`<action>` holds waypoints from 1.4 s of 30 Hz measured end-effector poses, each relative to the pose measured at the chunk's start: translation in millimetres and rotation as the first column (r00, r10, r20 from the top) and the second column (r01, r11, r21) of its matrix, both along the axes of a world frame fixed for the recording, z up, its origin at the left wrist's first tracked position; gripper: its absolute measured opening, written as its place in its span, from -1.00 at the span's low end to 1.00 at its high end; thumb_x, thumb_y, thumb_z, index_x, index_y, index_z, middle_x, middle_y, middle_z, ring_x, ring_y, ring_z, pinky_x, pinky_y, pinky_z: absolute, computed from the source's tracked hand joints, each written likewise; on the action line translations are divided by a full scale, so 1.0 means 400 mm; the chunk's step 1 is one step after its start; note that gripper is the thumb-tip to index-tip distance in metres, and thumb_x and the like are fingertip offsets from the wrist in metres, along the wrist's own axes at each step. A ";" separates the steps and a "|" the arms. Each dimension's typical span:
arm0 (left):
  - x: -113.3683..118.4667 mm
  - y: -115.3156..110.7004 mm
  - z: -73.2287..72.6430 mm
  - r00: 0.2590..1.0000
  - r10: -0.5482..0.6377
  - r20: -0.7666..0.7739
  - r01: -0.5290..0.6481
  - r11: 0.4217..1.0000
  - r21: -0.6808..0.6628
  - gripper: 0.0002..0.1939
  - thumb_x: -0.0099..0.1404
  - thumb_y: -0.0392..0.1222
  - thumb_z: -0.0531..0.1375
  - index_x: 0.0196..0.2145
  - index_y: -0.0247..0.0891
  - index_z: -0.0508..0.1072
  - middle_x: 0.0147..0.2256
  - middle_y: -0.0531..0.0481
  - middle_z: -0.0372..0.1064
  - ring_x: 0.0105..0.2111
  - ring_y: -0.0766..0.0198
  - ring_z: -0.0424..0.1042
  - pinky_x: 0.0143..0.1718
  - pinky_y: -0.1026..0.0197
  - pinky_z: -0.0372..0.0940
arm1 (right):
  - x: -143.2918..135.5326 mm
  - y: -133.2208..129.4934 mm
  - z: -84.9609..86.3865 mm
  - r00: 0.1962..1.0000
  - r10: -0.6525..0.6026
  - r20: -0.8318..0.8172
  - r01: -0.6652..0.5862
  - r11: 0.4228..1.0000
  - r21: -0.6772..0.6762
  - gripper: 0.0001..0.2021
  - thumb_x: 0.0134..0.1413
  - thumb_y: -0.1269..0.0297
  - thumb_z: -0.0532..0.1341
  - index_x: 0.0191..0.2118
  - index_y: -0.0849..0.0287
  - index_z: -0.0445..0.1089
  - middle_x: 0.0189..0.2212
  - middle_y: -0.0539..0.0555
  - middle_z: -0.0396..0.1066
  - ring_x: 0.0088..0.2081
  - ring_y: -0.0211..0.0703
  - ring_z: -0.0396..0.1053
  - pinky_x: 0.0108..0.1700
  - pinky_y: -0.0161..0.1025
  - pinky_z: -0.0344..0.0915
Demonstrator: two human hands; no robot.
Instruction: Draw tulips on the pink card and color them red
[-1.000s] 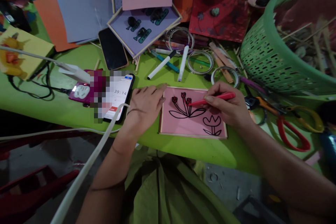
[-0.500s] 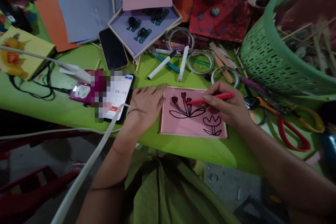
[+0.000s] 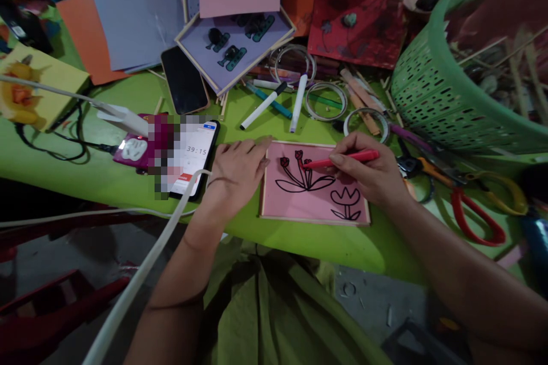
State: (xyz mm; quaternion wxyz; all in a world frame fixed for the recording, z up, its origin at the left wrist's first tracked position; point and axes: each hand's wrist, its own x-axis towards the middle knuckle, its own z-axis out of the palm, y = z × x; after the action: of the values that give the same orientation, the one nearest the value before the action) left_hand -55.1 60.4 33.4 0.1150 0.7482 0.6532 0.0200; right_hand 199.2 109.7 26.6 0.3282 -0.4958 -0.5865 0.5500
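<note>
A pink card (image 3: 291, 205) with a thin pale wooden border lies flat in front of me, bearing black-outlined flowers partly coloured red. My right hand (image 3: 372, 171) pinches a red marker (image 3: 357, 156), its tip at the stems near the upper middle of the drawing. Flat on the green table, my left hand (image 3: 237, 174) has its fingers stretched out, the fingertips touching the card's left edge. Beyond the card lie a white marker with a black cap (image 3: 264, 105) and another white marker (image 3: 299, 102).
A lit phone (image 3: 199, 154) and a purple power adapter (image 3: 139, 145) with cables are left of my hand. Scissors with red handles (image 3: 475, 219) lie at right, before a green basket (image 3: 462, 80). Tape rolls (image 3: 326, 101) and framed cards (image 3: 257, 57) fill the back.
The red marker's tip has shifted very slightly left over the stems, moving with my right hand. My left hand stays in place at the card's edge.
</note>
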 end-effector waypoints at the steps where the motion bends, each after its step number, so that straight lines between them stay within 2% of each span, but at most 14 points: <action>1: 0.000 0.000 0.001 1.000 0.000 0.000 0.000 1.000 -0.004 -0.53 0.63 -0.15 0.04 0.42 -0.06 0.33 0.06 -0.12 0.58 0.08 -0.06 0.53 0.04 -0.09 0.30 | -0.001 0.000 0.001 1.000 0.005 -0.002 -0.005 1.000 0.000 -0.67 0.07 -0.02 0.49 -0.40 0.04 0.41 -0.55 -0.03 0.39 -0.60 -0.21 0.30 -0.57 -0.20 0.13; 15: -0.003 0.000 -0.006 1.000 -0.014 0.005 0.013 1.000 0.024 -0.53 0.63 -0.15 0.05 0.41 -0.07 0.34 0.04 -0.13 0.58 0.06 -0.04 0.54 0.02 -0.07 0.30 | 0.002 0.003 -0.002 1.000 -0.007 0.016 0.006 1.000 0.027 -0.64 0.03 -0.07 0.51 -0.41 0.04 0.44 -0.53 0.01 0.42 -0.55 -0.18 0.35 -0.56 -0.20 0.14; 20: -0.003 -0.001 -0.005 1.000 -0.008 0.000 0.008 0.999 0.033 -0.55 0.62 -0.16 0.06 0.39 -0.04 0.35 0.04 -0.09 0.58 0.05 0.00 0.54 0.01 -0.05 0.31 | 0.002 0.005 -0.003 1.000 0.016 0.005 -0.016 0.998 0.064 -0.62 0.04 -0.08 0.51 -0.44 0.07 0.44 -0.56 -0.01 0.40 -0.58 -0.24 0.28 -0.57 -0.23 0.10; 27: -0.004 -0.002 -0.002 1.000 -0.010 0.003 0.010 1.000 0.022 -0.54 0.63 -0.15 0.04 0.41 -0.07 0.34 0.04 -0.11 0.58 0.06 -0.04 0.54 0.03 -0.08 0.31 | 0.001 0.003 0.005 0.999 0.030 -0.031 -0.028 0.998 0.049 -0.64 0.03 -0.04 0.52 -0.45 0.08 0.44 -0.59 -0.02 0.37 -0.61 -0.28 0.19 -0.58 -0.22 0.03; 36: -0.003 -0.001 -0.008 1.000 -0.008 0.011 0.008 1.000 0.024 -0.53 0.63 -0.15 0.05 0.41 -0.06 0.34 0.05 -0.11 0.57 0.06 -0.04 0.53 0.03 -0.08 0.29 | 0.003 0.003 0.000 0.998 0.060 -0.029 -0.059 0.997 0.059 -0.61 0.07 -0.12 0.49 -0.44 0.03 0.44 -0.55 0.03 0.35 -0.55 -0.16 0.28 -0.53 -0.14 0.13; 42: -0.006 -0.001 -0.011 1.000 -0.014 0.014 0.014 0.999 0.037 -0.54 0.62 -0.14 0.04 0.40 -0.07 0.35 0.05 -0.10 0.58 0.05 -0.02 0.53 0.01 -0.05 0.28 | 0.004 0.004 0.002 0.998 0.052 -0.029 -0.050 0.997 0.058 -0.63 0.05 -0.07 0.51 -0.45 0.05 0.45 -0.57 -0.01 0.36 -0.60 -0.25 0.18 -0.56 -0.18 0.05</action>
State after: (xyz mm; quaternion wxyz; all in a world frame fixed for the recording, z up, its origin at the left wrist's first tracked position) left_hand -57.6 59.9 29.0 0.1062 0.7545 0.6466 0.0366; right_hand 200.8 111.2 27.4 0.3370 -0.4626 -0.6092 0.5489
